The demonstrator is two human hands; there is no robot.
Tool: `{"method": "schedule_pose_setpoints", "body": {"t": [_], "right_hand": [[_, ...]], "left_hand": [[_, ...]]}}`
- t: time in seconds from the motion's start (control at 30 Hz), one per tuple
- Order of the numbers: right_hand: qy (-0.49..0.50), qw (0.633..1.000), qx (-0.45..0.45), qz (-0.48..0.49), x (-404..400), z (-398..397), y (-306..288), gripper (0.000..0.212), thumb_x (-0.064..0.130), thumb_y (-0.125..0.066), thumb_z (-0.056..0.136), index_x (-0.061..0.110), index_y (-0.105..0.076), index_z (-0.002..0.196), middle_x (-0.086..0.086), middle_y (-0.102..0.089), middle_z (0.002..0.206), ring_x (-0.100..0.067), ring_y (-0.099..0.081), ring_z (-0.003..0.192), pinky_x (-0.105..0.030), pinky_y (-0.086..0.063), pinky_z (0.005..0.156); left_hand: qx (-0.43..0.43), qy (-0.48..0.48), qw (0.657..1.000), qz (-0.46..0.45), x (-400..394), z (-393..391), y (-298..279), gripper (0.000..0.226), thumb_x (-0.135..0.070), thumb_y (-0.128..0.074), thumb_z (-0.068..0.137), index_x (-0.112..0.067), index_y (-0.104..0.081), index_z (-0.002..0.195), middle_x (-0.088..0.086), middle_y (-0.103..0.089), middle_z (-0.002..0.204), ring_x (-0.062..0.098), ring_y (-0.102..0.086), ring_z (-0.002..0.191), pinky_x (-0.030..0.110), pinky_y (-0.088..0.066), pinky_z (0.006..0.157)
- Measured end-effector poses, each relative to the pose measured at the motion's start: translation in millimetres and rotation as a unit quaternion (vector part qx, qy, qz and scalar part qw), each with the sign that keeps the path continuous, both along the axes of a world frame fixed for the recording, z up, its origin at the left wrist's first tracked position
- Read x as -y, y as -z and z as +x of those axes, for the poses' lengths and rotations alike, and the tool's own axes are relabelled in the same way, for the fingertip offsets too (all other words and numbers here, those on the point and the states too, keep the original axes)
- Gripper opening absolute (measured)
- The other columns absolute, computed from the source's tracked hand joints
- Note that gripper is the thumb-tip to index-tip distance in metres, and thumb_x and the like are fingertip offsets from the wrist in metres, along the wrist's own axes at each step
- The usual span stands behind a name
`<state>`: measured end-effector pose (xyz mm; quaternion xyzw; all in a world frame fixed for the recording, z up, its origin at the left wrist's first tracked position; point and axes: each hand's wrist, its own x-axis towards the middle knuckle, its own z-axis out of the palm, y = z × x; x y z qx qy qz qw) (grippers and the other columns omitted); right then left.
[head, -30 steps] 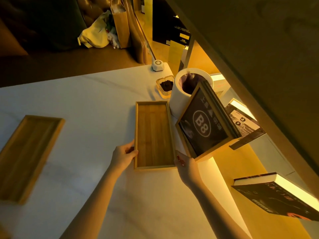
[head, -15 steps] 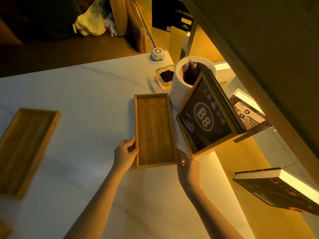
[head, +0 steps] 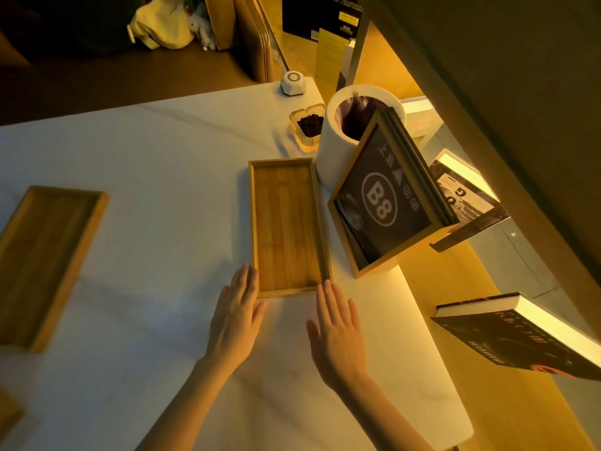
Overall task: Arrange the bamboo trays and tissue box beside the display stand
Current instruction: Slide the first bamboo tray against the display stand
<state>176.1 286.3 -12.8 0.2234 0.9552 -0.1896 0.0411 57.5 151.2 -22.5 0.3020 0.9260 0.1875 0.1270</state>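
one bamboo tray [head: 287, 224] looks placed already, lying flat on the white worktop [head: 162, 157] just left of the display stand [head: 383, 203], long side running near to far. left hand [head: 235, 315] and right hand [head: 336, 330] are both flat with fingers spread, holding nothing, fingertips right at the tray's near corners, so i'd guess it's just a final nudge. second tray [head: 45, 262] sits way off at the left edge, well apart from the stand, not moved over yet. can't spot a tissue box anywhere, so that part's left too.
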Motion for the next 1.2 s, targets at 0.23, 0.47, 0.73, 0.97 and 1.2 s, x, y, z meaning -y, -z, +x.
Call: {"method": "schedule_pose_setpoints", "body": {"t": [0.23, 0.47, 0.73, 0.97, 1.2], "right_hand": [[-0.021, 0.998, 0.066, 0.005, -6, 6, 10, 0.060, 0.047, -0.013, 0.093, 0.025, 0.027, 0.131, 0.005, 0.031, 0.142, -0.018, 0.035, 0.130, -0.038, 0.025, 0.104], [-0.021, 0.997, 0.065, 0.021, -18, 9, 13, 0.058, 0.046, -0.016, 0.093, 0.023, 0.018, 0.135, 0.005, 0.020, 0.146, -0.019, 0.028, 0.132, -0.039, 0.021, 0.106], [-0.018, 0.997, 0.059, 0.043, -29, 13, 12, 0.058, 0.043, -0.023, 0.094, 0.020, 0.003, 0.141, 0.001, 0.010, 0.148, -0.022, 0.019, 0.135, -0.043, 0.011, 0.109], [-0.007, 0.997, 0.065, 0.045, -36, 14, 13, 0.058, 0.044, -0.023, 0.094, 0.020, 0.002, 0.141, 0.002, 0.010, 0.148, -0.022, 0.016, 0.136, -0.042, 0.008, 0.111], [-0.002, 0.997, 0.067, 0.044, -38, 15, 12, 0.057, 0.043, -0.020, 0.095, 0.021, 0.006, 0.141, 0.000, 0.006, 0.153, -0.021, 0.017, 0.136, -0.038, 0.008, 0.111]], "left_hand": [[0.024, -0.016, 1.000, 0.006, -6, 3, 5, 0.070, -0.051, 0.000, 0.086, -0.008, -0.018, 0.138, 0.013, -0.028, 0.148, 0.027, -0.023, 0.138, 0.042, -0.023, 0.112], [0.038, -0.032, 0.998, 0.029, -14, 12, 8, 0.052, -0.018, -0.043, 0.091, -0.008, -0.021, 0.138, 0.016, -0.031, 0.147, 0.028, -0.026, 0.137, 0.040, -0.023, 0.111], [0.046, -0.034, 0.997, 0.043, -24, 19, 8, 0.051, -0.018, -0.043, 0.091, -0.009, -0.024, 0.137, 0.014, -0.033, 0.146, 0.027, -0.028, 0.136, 0.042, -0.028, 0.111], [0.048, -0.040, 0.996, 0.059, -31, 27, 7, 0.050, -0.018, -0.043, 0.091, -0.007, -0.026, 0.137, 0.016, -0.033, 0.146, 0.028, -0.029, 0.136, 0.041, -0.025, 0.111], [0.042, -0.056, 0.996, 0.060, -36, 31, 4, 0.048, -0.018, -0.046, 0.090, -0.006, -0.031, 0.135, 0.018, -0.038, 0.143, 0.030, -0.035, 0.133, 0.040, -0.027, 0.110]]}}
